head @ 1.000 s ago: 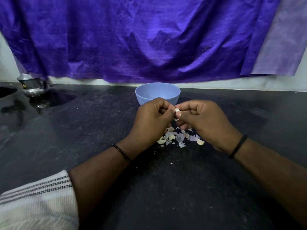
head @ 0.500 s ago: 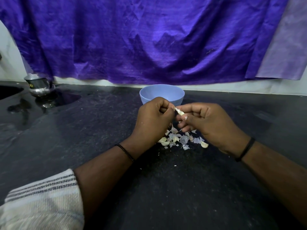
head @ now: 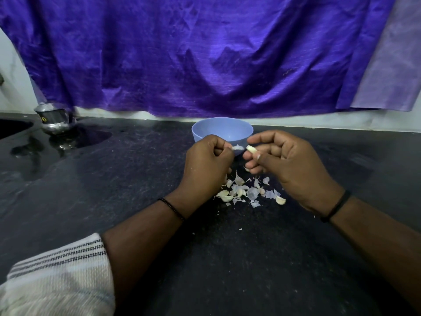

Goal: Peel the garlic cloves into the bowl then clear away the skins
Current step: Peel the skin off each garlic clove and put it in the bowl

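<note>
At the far left edge of the frame a dark sink (head: pixel 11 128) is cut into the black desk (head: pixel 114 190). Just right of it stands a shiny steel pot (head: pixel 53 119), and the wet desk mirrors it. At the lower left of the frame is a striped white sleeve (head: pixel 57 277). Across the whole top hangs a big purple cloth (head: pixel 193 53).

In the middle, the left hand (head: pixel 206 165) is curled up and pinches a thin bit of white skin (head: pixel 238 147) at its fingertips. A thin bead band (head: pixel 172 208) goes round that wrist. Behind both hands, near the wall, sits the blue bowl (head: pixel 222 131); the hands cover part of its front. What is inside cannot be seen.

Below the hands, on the desk, lies a small pile of garlic skins (head: pixel 251 192) with a few whole cloves (head: pixel 224 196) mixed in.

To the right, the right hand (head: pixel 289 163) pinches a bare garlic clove (head: pixel 251 149) between thumb and fingers; the other fingers are loosely bent. A black band (head: pixel 337 207) sits on that wrist.

A moment ago the two hands were pressed close together on one clove. Now they have pulled apart, with the skin in one hand and the clove in the other. The hands also sit a little higher, right in front of the bowl.
</note>
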The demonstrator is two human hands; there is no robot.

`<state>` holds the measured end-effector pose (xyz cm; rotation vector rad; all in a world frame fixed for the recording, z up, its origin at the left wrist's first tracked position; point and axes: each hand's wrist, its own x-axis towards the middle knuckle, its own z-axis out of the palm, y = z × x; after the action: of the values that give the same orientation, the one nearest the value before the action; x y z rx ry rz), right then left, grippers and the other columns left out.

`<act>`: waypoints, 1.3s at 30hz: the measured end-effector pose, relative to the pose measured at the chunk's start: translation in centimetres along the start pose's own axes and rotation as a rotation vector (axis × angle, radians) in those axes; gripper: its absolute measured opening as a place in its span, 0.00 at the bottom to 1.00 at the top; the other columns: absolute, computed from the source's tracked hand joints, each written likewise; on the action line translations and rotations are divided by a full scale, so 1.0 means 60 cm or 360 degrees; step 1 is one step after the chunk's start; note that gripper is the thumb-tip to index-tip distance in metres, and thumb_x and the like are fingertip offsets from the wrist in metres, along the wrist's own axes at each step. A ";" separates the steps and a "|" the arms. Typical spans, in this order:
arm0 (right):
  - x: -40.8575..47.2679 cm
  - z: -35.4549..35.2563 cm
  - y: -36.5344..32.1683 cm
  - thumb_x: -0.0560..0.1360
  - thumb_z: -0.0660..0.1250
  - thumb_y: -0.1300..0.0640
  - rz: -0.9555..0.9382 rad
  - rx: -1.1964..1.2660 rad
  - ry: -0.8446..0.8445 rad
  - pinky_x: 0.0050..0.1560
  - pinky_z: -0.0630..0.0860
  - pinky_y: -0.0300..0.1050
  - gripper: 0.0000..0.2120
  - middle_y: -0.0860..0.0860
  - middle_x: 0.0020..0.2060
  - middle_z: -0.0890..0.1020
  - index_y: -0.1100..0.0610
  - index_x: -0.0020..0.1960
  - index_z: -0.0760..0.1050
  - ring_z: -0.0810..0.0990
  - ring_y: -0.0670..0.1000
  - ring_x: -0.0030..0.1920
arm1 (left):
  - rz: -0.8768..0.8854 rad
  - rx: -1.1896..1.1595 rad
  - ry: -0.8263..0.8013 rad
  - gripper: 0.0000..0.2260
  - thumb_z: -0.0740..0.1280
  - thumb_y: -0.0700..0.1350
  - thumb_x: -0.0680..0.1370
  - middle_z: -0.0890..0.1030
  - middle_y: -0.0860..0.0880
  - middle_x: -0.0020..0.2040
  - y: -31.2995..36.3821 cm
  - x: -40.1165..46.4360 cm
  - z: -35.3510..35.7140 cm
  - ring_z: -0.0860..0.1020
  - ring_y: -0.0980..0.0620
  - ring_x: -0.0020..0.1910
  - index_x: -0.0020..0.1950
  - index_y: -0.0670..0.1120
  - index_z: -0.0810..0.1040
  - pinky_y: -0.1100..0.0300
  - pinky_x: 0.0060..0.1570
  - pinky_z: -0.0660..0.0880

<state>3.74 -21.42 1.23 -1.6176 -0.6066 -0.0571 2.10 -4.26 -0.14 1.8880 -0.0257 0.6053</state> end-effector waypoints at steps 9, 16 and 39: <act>-0.001 -0.003 0.002 0.78 0.67 0.68 0.0038 -0.0031 0.0066 0.45 0.83 0.42 0.08 0.54 0.44 0.87 0.58 0.54 0.80 0.86 0.52 0.44 | 0.0141 0.0495 -0.0180 0.11 0.65 0.48 0.80 0.77 0.51 0.32 -0.004 -0.006 -0.001 0.74 0.53 0.32 0.39 0.45 0.75 0.53 0.34 0.72; -0.003 -0.003 0.007 0.75 0.71 0.66 -0.0016 -0.0123 0.0163 0.41 0.79 0.36 0.09 0.49 0.43 0.87 0.54 0.50 0.83 0.83 0.43 0.42 | 0.0133 0.0256 -0.0285 0.09 0.63 0.36 0.77 0.76 0.54 0.34 0.005 -0.011 0.002 0.72 0.59 0.29 0.51 0.49 0.76 0.61 0.31 0.69; -0.006 0.003 0.009 0.73 0.75 0.62 -0.0100 -0.0404 0.0237 0.41 0.84 0.46 0.03 0.49 0.36 0.86 0.55 0.46 0.85 0.85 0.49 0.37 | -0.0024 -0.0417 -0.0262 0.06 0.70 0.34 0.76 0.84 0.45 0.33 0.016 -0.019 0.000 0.83 0.48 0.31 0.42 0.40 0.84 0.57 0.29 0.78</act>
<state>3.59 -21.39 0.54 -1.8198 -0.5508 -0.3091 0.85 -4.96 0.24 1.6765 -0.1884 0.4131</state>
